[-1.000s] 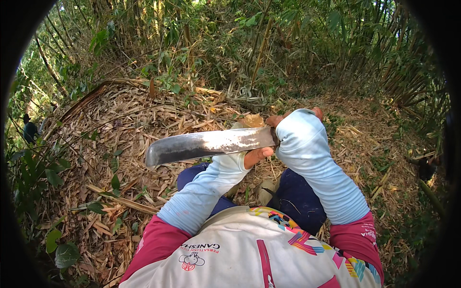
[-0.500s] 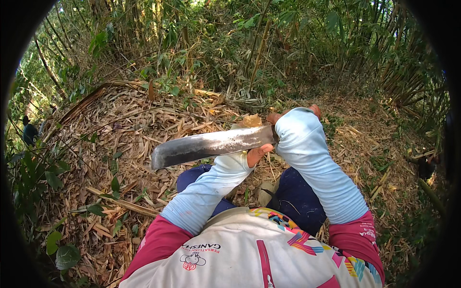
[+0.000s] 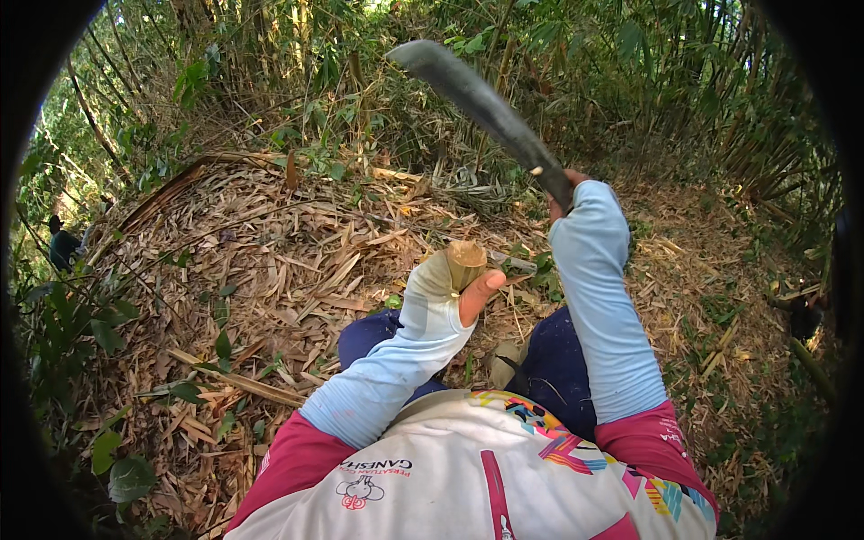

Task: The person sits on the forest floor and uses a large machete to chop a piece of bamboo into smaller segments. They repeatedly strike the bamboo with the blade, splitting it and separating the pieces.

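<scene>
My right hand (image 3: 576, 191) is wrapped round the handle of a machete (image 3: 481, 106) in front of me on the right. Its dark, broad blade is raised and slants up to the far left, above the litter. Lower and nearer, my left hand (image 3: 477, 295) holds a thick, short stalk (image 3: 466, 256) with a round, brownish cut end facing up, bamboo-like. The thumb stands up beside the stalk; the other fingers are mostly hidden behind it and the pale blue sleeve. The blade is well apart from the stalk.
Dry bamboo leaves and sheaths (image 3: 270, 261) cover the ground. A split dry piece (image 3: 243, 382) lies left of my knees (image 3: 560, 364). Bamboo stems (image 3: 783, 148) and undergrowth stand ahead and on the right. Green leaves (image 3: 130, 477) grow at the lower left.
The machete has swung up and away from a level position over my left hand, with my right hand rising rightward. The stalk's cut end now shows plainly.
</scene>
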Available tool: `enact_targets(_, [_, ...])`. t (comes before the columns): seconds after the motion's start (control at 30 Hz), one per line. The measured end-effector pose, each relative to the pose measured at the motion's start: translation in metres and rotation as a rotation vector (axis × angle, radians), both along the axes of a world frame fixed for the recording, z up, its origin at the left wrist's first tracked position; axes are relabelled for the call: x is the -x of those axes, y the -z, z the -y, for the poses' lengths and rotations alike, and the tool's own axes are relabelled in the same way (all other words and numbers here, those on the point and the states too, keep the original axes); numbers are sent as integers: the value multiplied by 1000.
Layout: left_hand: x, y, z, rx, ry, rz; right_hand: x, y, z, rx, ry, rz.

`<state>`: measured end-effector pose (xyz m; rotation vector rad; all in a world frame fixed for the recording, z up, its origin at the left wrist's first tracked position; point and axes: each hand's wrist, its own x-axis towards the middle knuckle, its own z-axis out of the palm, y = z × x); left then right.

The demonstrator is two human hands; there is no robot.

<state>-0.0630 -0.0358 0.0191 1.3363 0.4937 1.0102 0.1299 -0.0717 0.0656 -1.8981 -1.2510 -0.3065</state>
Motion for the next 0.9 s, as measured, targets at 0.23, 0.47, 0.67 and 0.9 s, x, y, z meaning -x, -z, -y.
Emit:
enact_targets(0.23, [7,2,-23,160,153,61,2,12,20,179,-78,-293])
enact_targets(0.47, [-2,1,-18,73,156,211,17,3,38,174,-351,-405])
enact_targets(0.67, [-9,67,-53,307,521,580,25,-12,41,247,-366,169])
enact_targets(0.9, [-16,114,-77,193,722,303,30,-31,36,463,-324,496])
